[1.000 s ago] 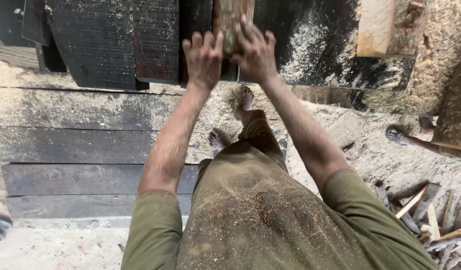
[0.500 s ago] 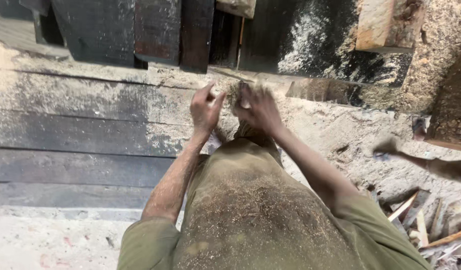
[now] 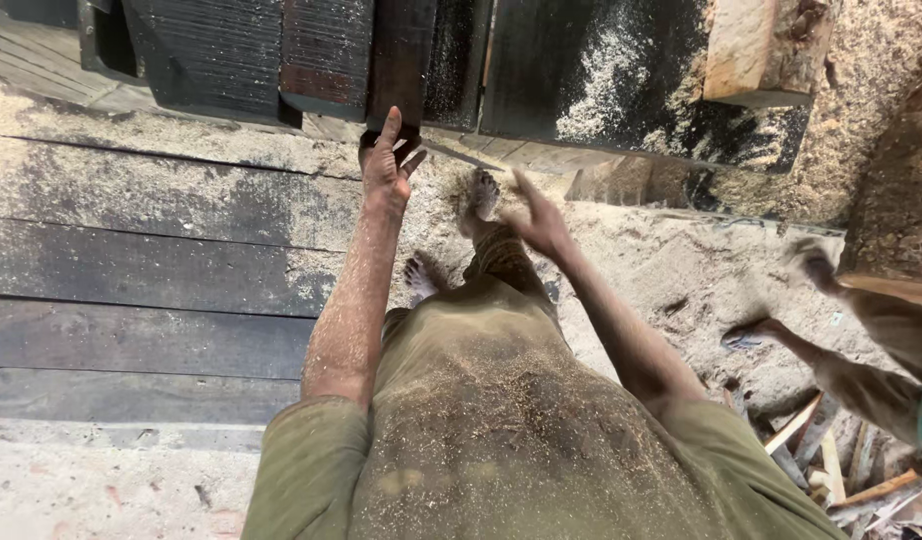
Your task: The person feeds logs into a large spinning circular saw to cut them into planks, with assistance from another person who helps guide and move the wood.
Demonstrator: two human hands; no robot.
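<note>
Head view: left hand (image 3: 389, 165) spreads wide, empty, fingertips at the dark plank (image 3: 399, 55) end; right hand (image 3: 537, 218), also open, hovers just beside. Sawdust-coated floor (image 3: 131, 200) lies open leftward.

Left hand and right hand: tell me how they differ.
The left hand is raised, sharp, fingers spread at a dark plank's end; the right hand sits lower, blurred, over the sawdust-strewn floor. Whether the left touches the plank is unclear. Both are bare, dusty and hold nothing.
</note>
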